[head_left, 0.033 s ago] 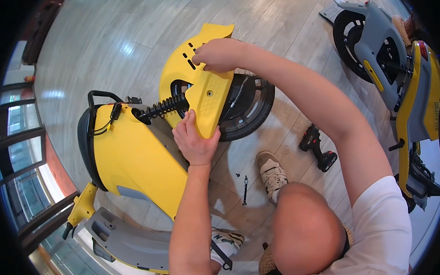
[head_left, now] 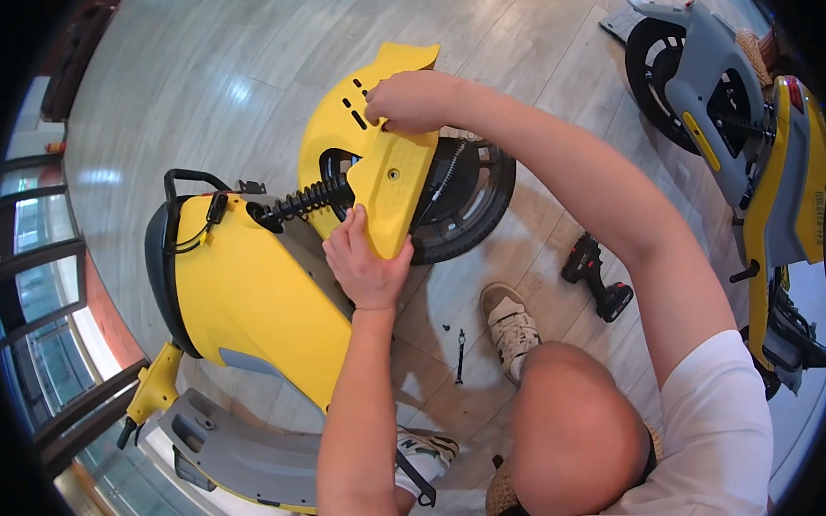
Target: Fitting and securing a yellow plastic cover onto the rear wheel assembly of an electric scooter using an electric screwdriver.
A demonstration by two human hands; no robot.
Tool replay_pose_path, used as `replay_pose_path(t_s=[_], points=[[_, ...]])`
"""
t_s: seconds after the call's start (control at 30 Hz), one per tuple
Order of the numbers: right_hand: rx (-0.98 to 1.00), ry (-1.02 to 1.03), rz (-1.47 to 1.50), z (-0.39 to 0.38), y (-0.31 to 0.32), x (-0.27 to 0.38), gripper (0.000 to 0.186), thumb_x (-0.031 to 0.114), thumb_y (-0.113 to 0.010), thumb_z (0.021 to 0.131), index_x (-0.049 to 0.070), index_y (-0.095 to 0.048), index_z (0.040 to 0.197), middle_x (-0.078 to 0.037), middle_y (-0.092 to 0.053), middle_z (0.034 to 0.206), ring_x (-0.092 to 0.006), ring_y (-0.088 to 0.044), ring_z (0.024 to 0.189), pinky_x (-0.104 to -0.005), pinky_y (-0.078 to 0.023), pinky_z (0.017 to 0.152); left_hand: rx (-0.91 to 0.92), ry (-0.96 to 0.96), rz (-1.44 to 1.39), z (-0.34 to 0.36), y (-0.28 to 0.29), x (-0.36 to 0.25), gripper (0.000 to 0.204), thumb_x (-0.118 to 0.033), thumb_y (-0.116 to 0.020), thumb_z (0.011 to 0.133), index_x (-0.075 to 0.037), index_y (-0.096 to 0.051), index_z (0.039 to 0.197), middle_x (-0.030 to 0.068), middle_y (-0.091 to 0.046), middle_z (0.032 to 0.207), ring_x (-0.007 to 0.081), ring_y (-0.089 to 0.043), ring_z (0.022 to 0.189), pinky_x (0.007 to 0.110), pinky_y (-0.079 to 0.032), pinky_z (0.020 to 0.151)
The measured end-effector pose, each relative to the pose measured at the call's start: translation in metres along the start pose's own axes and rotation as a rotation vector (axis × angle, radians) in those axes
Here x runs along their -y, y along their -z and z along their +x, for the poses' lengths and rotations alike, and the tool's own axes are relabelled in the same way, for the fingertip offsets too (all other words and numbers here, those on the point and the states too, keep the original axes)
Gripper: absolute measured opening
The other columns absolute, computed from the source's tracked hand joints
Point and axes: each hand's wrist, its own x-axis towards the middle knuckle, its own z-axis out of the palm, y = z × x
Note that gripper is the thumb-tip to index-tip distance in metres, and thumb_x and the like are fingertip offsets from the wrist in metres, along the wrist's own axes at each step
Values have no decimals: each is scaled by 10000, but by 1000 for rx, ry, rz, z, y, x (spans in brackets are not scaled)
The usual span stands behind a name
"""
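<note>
Both my hands are on a yellow plastic wheel cover (head_left: 402, 204) over the rear wheel (head_left: 500, 205) of a yellow electric scooter (head_left: 241, 282). My left hand (head_left: 370, 267) grips the cover's lower end, thumb on one side and fingers on the other. At the upper part, by several dark slots, my right hand (head_left: 409, 102) has its fingers curled against the cover; its fingertips are partly hidden. A black coil shock absorber (head_left: 306, 201) runs from the scooter body to the cover. Beside the cover, a thin cable with a spring (head_left: 447, 179) crosses the wheel.
A black cordless drill (head_left: 596, 277) lies on the floor to the right. A slim dark part (head_left: 460, 356) and a small black piece (head_left: 446, 328) lie near my shoe (head_left: 509, 326). Another yellow and grey scooter (head_left: 764, 209) is at the far right.
</note>
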Motion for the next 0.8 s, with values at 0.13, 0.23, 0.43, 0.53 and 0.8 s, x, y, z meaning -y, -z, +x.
replay_pose_path(t_s=[0.13, 0.23, 0.43, 0.53, 0.8], points=[[5, 11, 86, 5, -1, -6, 121, 87, -631, 864, 12, -709, 917, -119, -694, 988, -331, -695, 921, -416, -551, 821, 6, 10, 11, 0, 0, -2, 808, -220, -877, 575, -59, -569, 1305, 162, -599, 1174, 372, -540, 1058, 455, -456, 942], [54, -16, 73, 6, 3, 1, 131, 123, -637, 894, 13, -700, 925, -118, -686, 996, -331, -691, 912, -420, -548, 820, 12, 8, 14, -1, 1, 2, 801, -221, -876, 578, -61, -570, 1302, 161, -601, 1182, 370, -541, 1061, 455, -457, 944], [-9, -69, 43, -2, 0, -3, 211, 231, -639, 953, 36, -698, 1009, -99, -674, 1044, -312, -668, 966, -415, -536, 847, 9, 10, -12, -1, 1, 1, 797, -222, -877, 578, -63, -571, 1297, 159, -600, 1186, 368, -541, 1063, 454, -456, 945], [-142, 30, 173, -10, -2, -10, 209, 218, -649, 940, 38, -713, 1025, -98, -679, 1022, -303, -657, 998, -407, -533, 859, 10, 8, -12, 0, 2, 1, 803, -220, -878, 578, -62, -572, 1303, 160, -601, 1187, 368, -541, 1063, 452, -456, 946], [13, -7, 31, 12, -4, 1, 165, 164, -655, 908, 38, -737, 975, -118, -714, 954, -328, -689, 911, -415, -551, 824, 13, 7, 15, -1, 1, 1, 807, -226, -877, 578, -62, -571, 1306, 160, -599, 1184, 369, -541, 1055, 452, -456, 942]])
